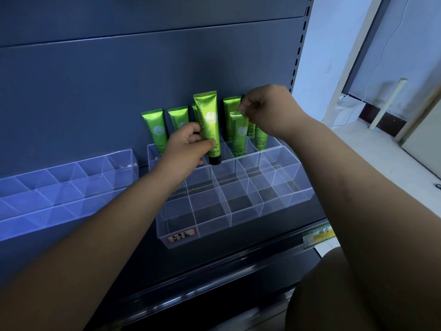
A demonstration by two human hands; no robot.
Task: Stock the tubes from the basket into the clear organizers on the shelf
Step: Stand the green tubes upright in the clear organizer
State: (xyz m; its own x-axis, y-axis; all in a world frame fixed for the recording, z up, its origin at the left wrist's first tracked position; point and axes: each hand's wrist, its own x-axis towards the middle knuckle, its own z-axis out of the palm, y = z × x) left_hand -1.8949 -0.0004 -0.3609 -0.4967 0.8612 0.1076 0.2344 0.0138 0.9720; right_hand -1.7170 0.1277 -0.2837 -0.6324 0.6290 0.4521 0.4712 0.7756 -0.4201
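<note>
My left hand (pixel 187 146) grips a green tube with a black cap (pixel 207 120), held upright, cap down, above the middle rows of the clear stepped organizer (pixel 253 204). My right hand (pixel 267 108) pinches the top edge of a second green tube (pixel 238 134) that stands in a second-row compartment. Several more green tubes (pixel 155 130) stand upright in the back row against the shelf's back panel. The front compartments hold nothing. The basket is out of view.
A second clear organizer (pixel 59 187) with nothing in it lies to the left on the same shelf. The dark shelf edge carries a yellow-green price label (pixel 319 236). A white window sill and frame (pixel 372 137) lie to the right. My knee (pixel 346 290) shows at bottom right.
</note>
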